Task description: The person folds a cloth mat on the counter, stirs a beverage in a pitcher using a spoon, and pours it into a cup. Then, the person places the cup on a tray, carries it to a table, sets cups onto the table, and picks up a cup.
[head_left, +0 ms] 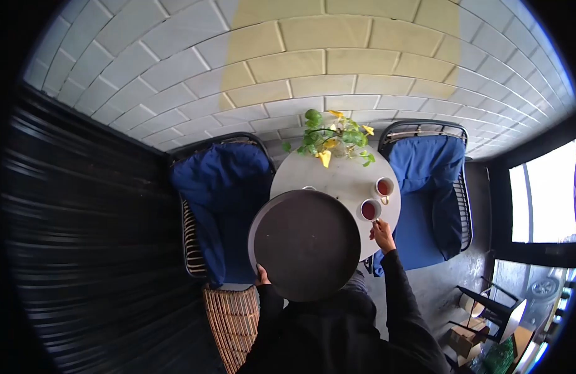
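My left hand [261, 275] grips the lower left rim of a round dark serving tray [304, 244], its fingers hidden underneath. Nothing lies on the tray, which covers the near left part of the round table. My right hand [381, 235] is closed on the handle of a white cup [369, 210] of dark red drink over the table's right side. Whether that cup touches the tabletop I cannot tell. Just beyond it stands a second white cup [384, 186] of red drink with a gold-coloured handle. A third white rim [309, 187] peeks out behind the tray's far edge.
The round pale table [294, 169] carries a plant with yellow flowers [331, 138] near the brick wall [325, 62]. Blue-cushioned chairs stand left [228, 206] and right [425, 206]. A wicker seat [232, 321] is at lower left; boxes [465, 340] and a tipped stool [503, 318] lie at lower right.
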The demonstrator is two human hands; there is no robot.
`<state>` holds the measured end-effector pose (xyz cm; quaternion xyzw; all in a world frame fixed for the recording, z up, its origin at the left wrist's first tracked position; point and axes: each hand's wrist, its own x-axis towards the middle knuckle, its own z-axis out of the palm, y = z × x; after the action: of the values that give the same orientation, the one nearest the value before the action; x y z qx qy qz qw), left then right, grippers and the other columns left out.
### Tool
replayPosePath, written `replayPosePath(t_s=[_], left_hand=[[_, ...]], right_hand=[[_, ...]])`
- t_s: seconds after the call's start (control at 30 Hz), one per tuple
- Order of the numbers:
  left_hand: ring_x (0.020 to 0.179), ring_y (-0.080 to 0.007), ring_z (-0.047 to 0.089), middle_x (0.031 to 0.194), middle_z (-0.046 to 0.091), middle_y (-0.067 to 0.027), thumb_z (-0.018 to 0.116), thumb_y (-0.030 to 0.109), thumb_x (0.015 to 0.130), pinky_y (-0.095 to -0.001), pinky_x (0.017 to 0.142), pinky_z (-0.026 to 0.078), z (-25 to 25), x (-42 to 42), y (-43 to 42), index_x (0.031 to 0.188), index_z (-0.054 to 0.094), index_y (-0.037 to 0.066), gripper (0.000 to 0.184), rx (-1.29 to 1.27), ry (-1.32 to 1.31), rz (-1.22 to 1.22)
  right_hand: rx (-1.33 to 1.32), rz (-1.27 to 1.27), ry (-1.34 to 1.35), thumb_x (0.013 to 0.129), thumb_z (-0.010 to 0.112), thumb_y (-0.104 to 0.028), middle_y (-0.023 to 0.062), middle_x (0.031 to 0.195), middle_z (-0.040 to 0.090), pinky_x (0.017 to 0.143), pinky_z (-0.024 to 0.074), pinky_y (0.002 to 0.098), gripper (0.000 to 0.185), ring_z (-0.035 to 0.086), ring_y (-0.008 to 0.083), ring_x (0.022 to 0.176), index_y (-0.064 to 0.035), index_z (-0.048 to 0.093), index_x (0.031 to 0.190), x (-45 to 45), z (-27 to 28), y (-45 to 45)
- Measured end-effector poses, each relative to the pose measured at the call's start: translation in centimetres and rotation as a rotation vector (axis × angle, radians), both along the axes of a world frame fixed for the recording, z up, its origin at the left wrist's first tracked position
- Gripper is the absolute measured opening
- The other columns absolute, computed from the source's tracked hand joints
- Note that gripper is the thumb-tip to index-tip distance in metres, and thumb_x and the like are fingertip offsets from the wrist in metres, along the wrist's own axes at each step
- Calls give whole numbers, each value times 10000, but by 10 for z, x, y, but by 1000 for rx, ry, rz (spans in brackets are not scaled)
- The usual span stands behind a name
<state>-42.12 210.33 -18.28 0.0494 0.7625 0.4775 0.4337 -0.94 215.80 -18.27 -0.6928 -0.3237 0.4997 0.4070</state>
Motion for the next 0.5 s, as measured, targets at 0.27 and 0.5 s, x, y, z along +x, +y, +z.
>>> replayPosePath(t_s=[0.27, 0.5], left_hand=[[846, -270, 670, 997, 661, -198, 642, 555, 854, -362, 735, 552, 65, 47, 46, 1068, 588, -137, 726, 39, -74, -357], [683, -238, 638, 727, 666, -117, 662, 519, 856, -338, 670, 522, 25, 140, 44, 804, 655, -85, 606, 171, 10, -810]], right_hand=[[84, -265, -207, 999, 419, -118, -2, 625, 494, 474, 414, 238, 229, 484, 71, 505, -5, 534, 838, 22, 138, -122], [121, -535, -95, 950, 403, -55, -8, 623, 498, 478, 402, 230, 179, 486, 71, 508, -13, 525, 826, 3, 198, -218]])
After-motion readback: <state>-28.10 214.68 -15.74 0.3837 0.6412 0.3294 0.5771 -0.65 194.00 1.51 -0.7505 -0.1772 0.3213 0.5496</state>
